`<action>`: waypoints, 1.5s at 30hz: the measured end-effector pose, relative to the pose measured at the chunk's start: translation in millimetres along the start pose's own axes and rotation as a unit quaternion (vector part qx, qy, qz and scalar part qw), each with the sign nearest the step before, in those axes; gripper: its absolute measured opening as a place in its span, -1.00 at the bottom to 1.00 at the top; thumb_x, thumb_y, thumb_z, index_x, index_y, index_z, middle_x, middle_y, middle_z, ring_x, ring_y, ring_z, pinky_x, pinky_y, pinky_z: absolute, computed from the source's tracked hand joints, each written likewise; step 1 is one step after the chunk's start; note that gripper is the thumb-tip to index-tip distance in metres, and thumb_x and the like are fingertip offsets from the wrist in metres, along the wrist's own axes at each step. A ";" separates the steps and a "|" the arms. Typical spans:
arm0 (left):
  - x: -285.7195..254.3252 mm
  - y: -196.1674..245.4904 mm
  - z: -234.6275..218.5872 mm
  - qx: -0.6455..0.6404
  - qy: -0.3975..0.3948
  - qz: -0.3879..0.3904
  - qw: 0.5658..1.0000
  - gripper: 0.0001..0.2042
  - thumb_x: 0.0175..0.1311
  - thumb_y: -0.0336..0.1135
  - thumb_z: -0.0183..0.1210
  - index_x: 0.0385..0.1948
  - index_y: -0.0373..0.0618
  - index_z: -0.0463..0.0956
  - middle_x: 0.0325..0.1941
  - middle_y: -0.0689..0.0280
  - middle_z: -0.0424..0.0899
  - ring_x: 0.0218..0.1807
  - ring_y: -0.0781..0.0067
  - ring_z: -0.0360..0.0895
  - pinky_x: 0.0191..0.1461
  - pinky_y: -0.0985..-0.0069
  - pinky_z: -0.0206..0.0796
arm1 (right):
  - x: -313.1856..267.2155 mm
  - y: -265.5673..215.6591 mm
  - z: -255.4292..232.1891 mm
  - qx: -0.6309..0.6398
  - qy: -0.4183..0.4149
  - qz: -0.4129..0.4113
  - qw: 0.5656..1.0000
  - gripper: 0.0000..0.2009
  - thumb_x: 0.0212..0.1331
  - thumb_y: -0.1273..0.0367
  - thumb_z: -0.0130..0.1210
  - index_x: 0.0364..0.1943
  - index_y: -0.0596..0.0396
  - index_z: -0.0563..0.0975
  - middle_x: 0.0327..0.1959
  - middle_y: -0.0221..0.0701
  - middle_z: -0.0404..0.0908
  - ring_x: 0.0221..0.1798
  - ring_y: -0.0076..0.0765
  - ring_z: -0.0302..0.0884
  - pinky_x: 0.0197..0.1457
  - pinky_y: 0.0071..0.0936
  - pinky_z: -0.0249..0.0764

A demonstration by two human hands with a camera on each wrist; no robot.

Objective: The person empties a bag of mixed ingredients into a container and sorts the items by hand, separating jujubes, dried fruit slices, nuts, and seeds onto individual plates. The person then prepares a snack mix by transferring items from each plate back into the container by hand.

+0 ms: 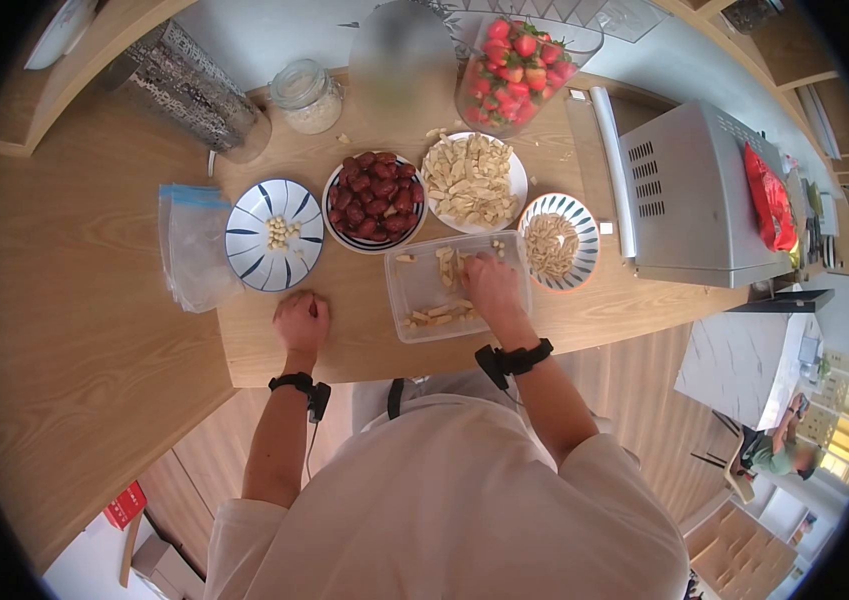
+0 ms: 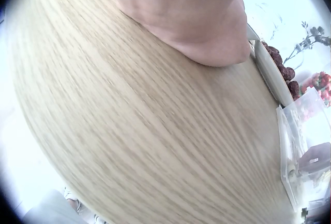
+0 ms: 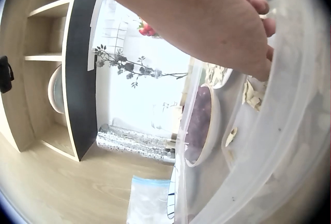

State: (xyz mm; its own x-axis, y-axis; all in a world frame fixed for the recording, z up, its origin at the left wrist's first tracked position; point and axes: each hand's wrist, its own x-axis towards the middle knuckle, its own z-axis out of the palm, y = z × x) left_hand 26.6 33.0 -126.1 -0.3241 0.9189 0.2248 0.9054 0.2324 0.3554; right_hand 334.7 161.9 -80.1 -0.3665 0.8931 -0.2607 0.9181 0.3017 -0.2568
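My right hand (image 1: 493, 290) reaches into a clear plastic container (image 1: 407, 325), its curled fingers at a group of pale dried strips (image 1: 447, 268) near the far side. I cannot tell whether the fingertips pinch a strip. More strips lie along the container's near side. In the right wrist view, the right hand (image 3: 227, 27) hangs over the container wall (image 3: 289, 79), fingertips partly hidden. My left hand (image 1: 302, 320) rests curled on the table near its front edge, just below a blue-striped plate (image 1: 245, 255) with small pale pieces. Nothing held shows in the left wrist view of that hand (image 2: 207, 32).
Behind the container stand a bowl of red dates (image 1: 375, 195) and a plate of pale dried pieces (image 1: 470, 180). A striped bowl of flat slices (image 1: 553, 245) sits right. Strawberries (image 1: 520, 75) and a glass jar (image 1: 307, 97) stand behind, plastic bags (image 1: 190, 255) left, a grey appliance (image 1: 695, 190) right.
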 end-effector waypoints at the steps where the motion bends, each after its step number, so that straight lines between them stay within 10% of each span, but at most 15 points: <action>1: 0.3 0.6 -0.4 -0.001 0.004 0.001 1.000 -0.83 0.09 -0.32 0.13 -0.67 -0.08 0.42 -0.54 0.27 0.54 -0.42 0.10 0.52 -0.31 0.19 0.38 | 0.8 0.5 2.4 0.002 0.013 0.005 1.000 -0.90 0.12 0.38 0.12 -0.36 0.08 0.59 -0.24 -0.26 0.63 -0.21 0.00 0.66 -0.18 -0.10 0.56; 21: 0.4 0.4 -1.3 -0.002 -0.007 -0.003 1.000 -0.82 0.09 -0.31 0.12 -0.67 -0.09 0.41 -0.54 0.27 0.54 -0.41 0.09 0.51 -0.31 0.18 0.37 | 12.0 -28.6 -7.2 0.044 -0.036 0.064 0.996 -0.77 0.07 0.21 0.27 -0.30 0.04 0.61 -0.23 -0.16 0.68 -0.13 0.03 0.66 -0.09 -0.07 0.56; 45: 1.1 0.7 -1.1 0.007 -0.009 -0.004 1.000 -0.83 0.11 -0.30 0.12 -0.64 -0.08 0.45 -0.51 0.28 0.57 -0.40 0.08 0.53 -0.29 0.17 0.39 | -4.4 -1.7 1.2 0.030 -0.046 -0.089 0.995 -0.84 0.08 0.28 0.23 -0.31 0.01 0.60 -0.22 -0.32 0.64 -0.14 -0.07 0.66 -0.15 -0.01 0.56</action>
State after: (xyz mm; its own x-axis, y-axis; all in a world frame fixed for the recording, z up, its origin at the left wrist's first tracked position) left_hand 26.6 33.9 -124.7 -0.3262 0.9229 0.2048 0.9065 0.2439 0.3447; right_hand 334.6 157.0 -79.6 -0.5373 0.7923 -0.2890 0.8276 0.4293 -0.3616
